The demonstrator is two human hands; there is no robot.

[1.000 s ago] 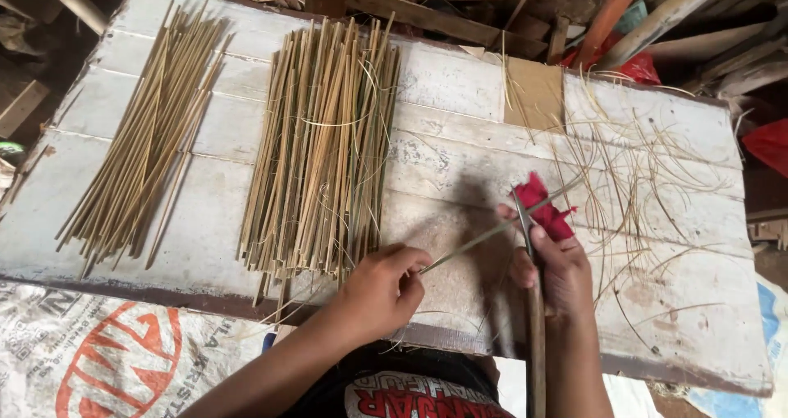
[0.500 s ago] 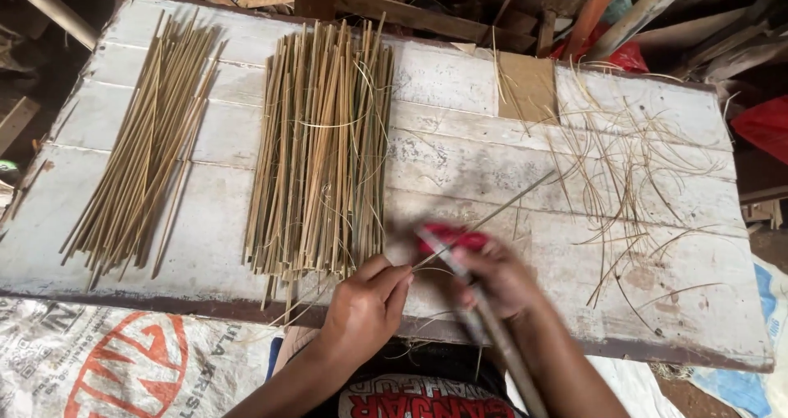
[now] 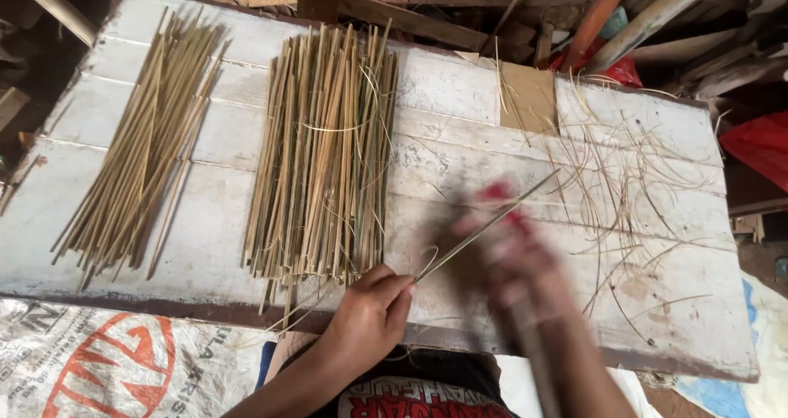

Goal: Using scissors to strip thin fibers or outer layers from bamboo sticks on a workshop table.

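My left hand (image 3: 371,313) pinches the near end of a thin bamboo stick (image 3: 484,228) that slants up to the right over the white wooden board (image 3: 460,151). My right hand (image 3: 515,258) is blurred by motion beside the stick and grips a red-handled knife (image 3: 502,201) against it. A thin shaving curls off the stick close to my left fingers. A pile of rough bamboo sticks (image 3: 324,151) lies just left of my left hand.
A second pile of smoother bamboo sticks (image 3: 144,155) lies at the board's left. Thin shavings (image 3: 636,180) are scattered over the right part, near a small cardboard piece (image 3: 529,98). Wooden beams and red items crowd behind. A printed sack (image 3: 107,360) lies below left.
My right hand with the knife slid from the right side of the board down toward my left hand, then back out along the stick, and is now blurred. My left hand stays put.
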